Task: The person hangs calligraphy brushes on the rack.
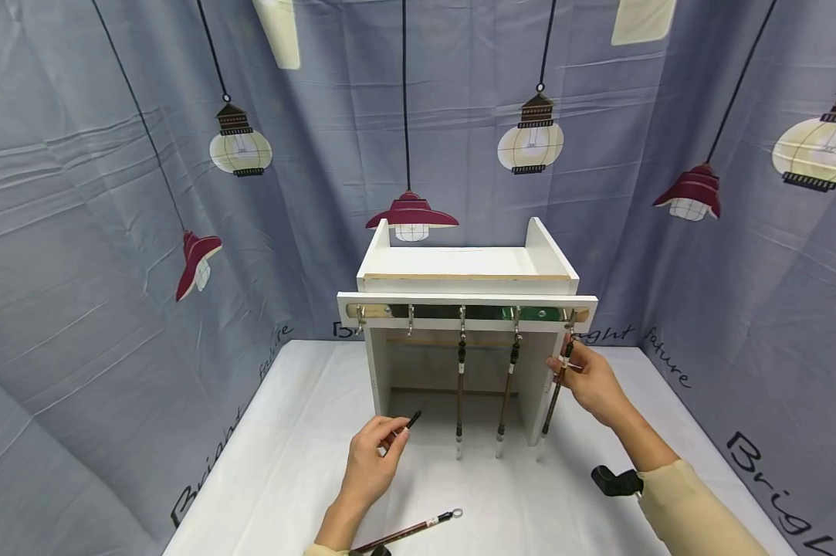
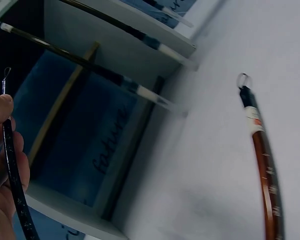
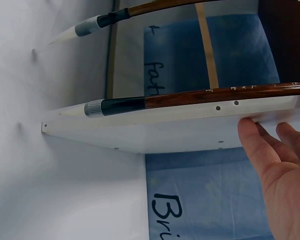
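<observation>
My left hand (image 1: 376, 455) pinches a dark calligraphy brush (image 2: 12, 165) near its looped end, in front of the white stand's open lower space. The loop points up past the thumb in the left wrist view; in the head view only a short black end shows. My right hand (image 1: 591, 382) is at the rightmost hook, its fingertips round the upper shaft of a brown brush (image 3: 190, 97) that hangs tip down. Two more brushes, a middle brush (image 1: 461, 394) and its right neighbour (image 1: 508, 390), hang from the hook rail (image 1: 431, 299). The two leftmost hooks carry nothing.
Another brown brush (image 1: 407, 530) lies on the white table near the front, its loop toward the right. The white stand (image 1: 379, 371) has a shelf (image 1: 459, 259) on top. A patterned grey-blue curtain (image 1: 306, 193) surrounds the table.
</observation>
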Tool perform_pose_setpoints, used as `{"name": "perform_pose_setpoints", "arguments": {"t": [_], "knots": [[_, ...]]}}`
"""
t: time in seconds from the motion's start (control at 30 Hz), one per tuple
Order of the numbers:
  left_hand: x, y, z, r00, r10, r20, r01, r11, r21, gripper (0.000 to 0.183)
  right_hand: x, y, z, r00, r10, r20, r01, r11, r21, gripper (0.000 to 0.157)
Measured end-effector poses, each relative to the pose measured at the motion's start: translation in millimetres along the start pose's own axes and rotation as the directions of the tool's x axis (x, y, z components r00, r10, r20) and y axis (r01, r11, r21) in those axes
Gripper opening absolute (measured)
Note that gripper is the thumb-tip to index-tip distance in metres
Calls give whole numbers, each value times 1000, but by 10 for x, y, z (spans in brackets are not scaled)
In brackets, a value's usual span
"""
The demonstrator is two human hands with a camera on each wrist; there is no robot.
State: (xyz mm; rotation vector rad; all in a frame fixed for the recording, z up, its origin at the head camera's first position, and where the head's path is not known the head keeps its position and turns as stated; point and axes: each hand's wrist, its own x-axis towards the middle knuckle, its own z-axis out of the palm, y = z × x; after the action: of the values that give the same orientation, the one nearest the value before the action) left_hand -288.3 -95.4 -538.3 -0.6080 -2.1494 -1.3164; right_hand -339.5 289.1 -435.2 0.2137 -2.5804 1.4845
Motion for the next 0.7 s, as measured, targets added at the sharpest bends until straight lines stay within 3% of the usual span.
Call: {"name": "perform_pose_setpoints", "arguments": {"t": [0.17,0.7], "knots": [[99,58,-13,997,61,-37,-62,998,-15,17,3,5,-8,1000,1,-6,-1,1000,3,69],[343,255,-41,982,135,-133,-144,988,-55,25,-1,16,11,1000,3,-3,-3,1000,-16,69]]}}
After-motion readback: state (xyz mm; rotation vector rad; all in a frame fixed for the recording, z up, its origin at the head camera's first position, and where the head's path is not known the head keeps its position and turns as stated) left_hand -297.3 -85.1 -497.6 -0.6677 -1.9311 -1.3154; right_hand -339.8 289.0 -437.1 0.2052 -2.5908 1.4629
